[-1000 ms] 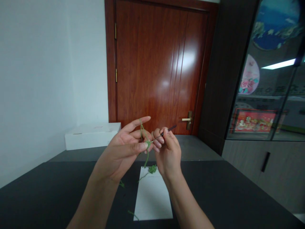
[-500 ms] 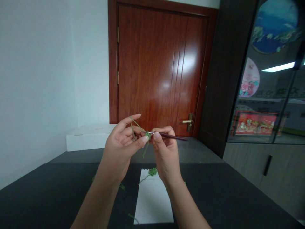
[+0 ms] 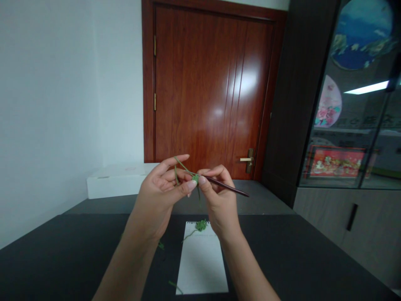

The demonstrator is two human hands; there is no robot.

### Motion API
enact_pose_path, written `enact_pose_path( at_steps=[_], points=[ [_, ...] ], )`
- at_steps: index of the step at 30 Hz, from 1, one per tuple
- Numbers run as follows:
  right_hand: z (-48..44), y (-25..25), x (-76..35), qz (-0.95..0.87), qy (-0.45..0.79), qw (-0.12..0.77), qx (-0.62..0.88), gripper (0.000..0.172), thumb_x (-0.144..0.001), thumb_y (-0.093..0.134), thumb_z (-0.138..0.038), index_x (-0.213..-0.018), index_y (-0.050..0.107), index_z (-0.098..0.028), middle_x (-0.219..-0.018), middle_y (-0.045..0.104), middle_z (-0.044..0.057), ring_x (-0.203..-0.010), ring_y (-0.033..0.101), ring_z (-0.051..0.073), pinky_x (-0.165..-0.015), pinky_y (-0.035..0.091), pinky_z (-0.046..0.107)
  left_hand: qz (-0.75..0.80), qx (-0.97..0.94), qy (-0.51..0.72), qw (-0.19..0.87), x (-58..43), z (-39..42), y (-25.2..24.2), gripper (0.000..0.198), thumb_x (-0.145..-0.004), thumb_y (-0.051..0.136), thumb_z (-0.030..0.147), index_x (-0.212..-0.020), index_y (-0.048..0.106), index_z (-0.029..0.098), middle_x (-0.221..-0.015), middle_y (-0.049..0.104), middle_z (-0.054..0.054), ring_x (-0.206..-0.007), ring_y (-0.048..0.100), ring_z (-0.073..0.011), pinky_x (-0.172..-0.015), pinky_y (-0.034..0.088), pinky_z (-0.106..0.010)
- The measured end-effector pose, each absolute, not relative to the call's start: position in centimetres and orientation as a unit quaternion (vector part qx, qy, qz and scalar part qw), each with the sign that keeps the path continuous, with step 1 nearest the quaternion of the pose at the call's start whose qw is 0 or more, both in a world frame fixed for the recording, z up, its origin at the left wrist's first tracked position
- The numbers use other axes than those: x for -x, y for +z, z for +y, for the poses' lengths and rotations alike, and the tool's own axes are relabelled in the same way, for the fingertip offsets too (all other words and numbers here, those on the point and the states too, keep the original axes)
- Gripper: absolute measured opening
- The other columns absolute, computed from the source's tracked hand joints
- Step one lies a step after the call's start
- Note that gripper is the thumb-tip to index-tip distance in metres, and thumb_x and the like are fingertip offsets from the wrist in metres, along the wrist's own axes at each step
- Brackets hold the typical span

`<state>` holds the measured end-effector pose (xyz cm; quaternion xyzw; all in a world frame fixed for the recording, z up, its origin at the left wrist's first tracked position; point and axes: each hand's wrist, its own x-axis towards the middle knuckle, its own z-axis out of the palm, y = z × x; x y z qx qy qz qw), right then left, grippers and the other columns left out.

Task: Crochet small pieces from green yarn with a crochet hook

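Observation:
Between thumb and fingers, my left hand [image 3: 163, 184] pinches a small green crochet piece [image 3: 195, 179]. Green yarn [image 3: 181, 163] loops over its raised index finger and runs down to the piece. My right hand [image 3: 219, 196] is closed around a crochet hook [image 3: 230, 187] with a dark brown handle, its tip at the piece beside the left thumb. The exact stitch at the tip is too small to make out. Below the hands, a finished-looking green crochet piece [image 3: 201, 225] with a yarn tail lies on a white notepad sheet [image 3: 202, 263].
A black table [image 3: 266, 259] stretches under my arms. Green yarn scraps [image 3: 161, 245] lie near my left forearm, partly hidden. A long white box [image 3: 115, 184] stands at the back left. Behind are a wooden door [image 3: 200, 92] and, at right, a glass-fronted cabinet [image 3: 338, 167].
The hook's handle end has tilted downward, and its metal shaft shows less. My right hand has shifted slightly down and right. The left index finger has lowered a little.

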<state>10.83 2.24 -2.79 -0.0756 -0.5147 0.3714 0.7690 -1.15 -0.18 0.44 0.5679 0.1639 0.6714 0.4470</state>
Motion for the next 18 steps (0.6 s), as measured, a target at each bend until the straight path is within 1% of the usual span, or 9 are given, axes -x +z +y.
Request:
enact_pose_path(
  at_steps=[3, 6, 9, 11, 13, 16, 18],
  points=[
    [2.5, -3.1, -10.5, -0.505, 0.429, 0.748, 0.04, 0.023, -0.08, 0.081, -0.025, -0.085, 0.058, -0.023, -0.089, 0.07, -0.001, -0.08, 0.065, 0.013, -0.076, 0.052, 0.028, 0.149, -0.565, 0.648, 0.489, 1.4, 0.0, 0.4, 0.061, -0.066, 0.086, 0.007, -0.123, 0.065, 0.012, -0.071, 0.069, 0.0, -0.063, 0.06, -0.0114, -0.062, 0.048, -0.022],
    [2.9, -3.4, -10.3, -0.51, 0.456, 0.73, 0.008, 0.024, -0.081, 0.08, -0.026, -0.085, 0.057, -0.023, -0.088, 0.069, -0.002, -0.075, 0.065, 0.013, -0.073, 0.052, 0.03, 0.147, -0.561, 0.639, 0.505, 1.6, 0.2, 0.4, 0.062, -0.064, 0.087, 0.006, -0.122, 0.065, 0.011, -0.071, 0.069, -0.001, -0.062, 0.06, -0.0113, -0.061, 0.048, -0.022],
    [3.3, -3.5, -10.3, -0.519, 0.438, 0.734, -0.011, 0.024, -0.081, 0.08, -0.024, -0.084, 0.056, -0.023, -0.087, 0.068, -0.003, -0.071, 0.064, 0.012, -0.071, 0.052, 0.029, 0.15, -0.555, 0.649, 0.498, 1.4, 0.1, 0.4, 0.067, -0.063, 0.088, 0.006, -0.125, 0.065, 0.012, -0.075, 0.071, -0.002, -0.069, 0.064, -0.0129, -0.067, 0.051, -0.023],
    [3.4, -3.5, -10.4, -0.521, 0.415, 0.746, -0.013, 0.023, -0.08, 0.08, -0.02, -0.083, 0.058, -0.022, -0.087, 0.069, -0.003, -0.074, 0.065, 0.011, -0.072, 0.052, 0.028, 0.154, -0.55, 0.663, 0.485, 1.3, 0.0, 0.4, 0.069, -0.063, 0.088, 0.006, -0.127, 0.064, 0.012, -0.079, 0.072, -0.003, -0.077, 0.066, -0.0142, -0.074, 0.052, -0.024],
    [3.4, -3.4, -10.4, -0.522, 0.396, 0.755, -0.017, 0.022, -0.08, 0.08, -0.016, -0.082, 0.059, -0.022, -0.087, 0.068, -0.003, -0.077, 0.065, 0.011, -0.072, 0.052, 0.026, 0.162, -0.55, 0.673, 0.467, 1.1, -0.2, 0.4, 0.068, -0.065, 0.088, 0.007, -0.128, 0.063, 0.013, -0.082, 0.073, -0.004, -0.08, 0.067, -0.0146, -0.077, 0.053, -0.024],
    [3.4, -3.3, -10.4, -0.524, 0.388, 0.758, -0.026, 0.02, -0.08, 0.079, -0.014, -0.081, 0.06, -0.023, -0.086, 0.067, -0.003, -0.075, 0.064, 0.011, -0.07, 0.051, 0.026, 0.171, -0.558, 0.679, 0.446, 1.0, -0.4, 0.4, 0.067, -0.068, 0.086, 0.008, -0.13, 0.062, 0.013, -0.082, 0.073, -0.004, -0.078, 0.066, -0.0141, -0.073, 0.052, -0.024],
    [3.4, -3.2, -10.3, -0.52, 0.393, 0.758, -0.025, 0.02, -0.08, 0.08, -0.018, -0.08, 0.061, -0.023, -0.085, 0.066, -0.003, -0.075, 0.062, 0.012, -0.069, 0.051, 0.026, 0.174, -0.563, 0.677, 0.441, 0.9, -0.5, 0.4, 0.067, -0.069, 0.086, 0.009, -0.132, 0.06, 0.013, -0.08, 0.073, -0.003, -0.074, 0.065, -0.0133, -0.069, 0.051, -0.023]
  ],
)
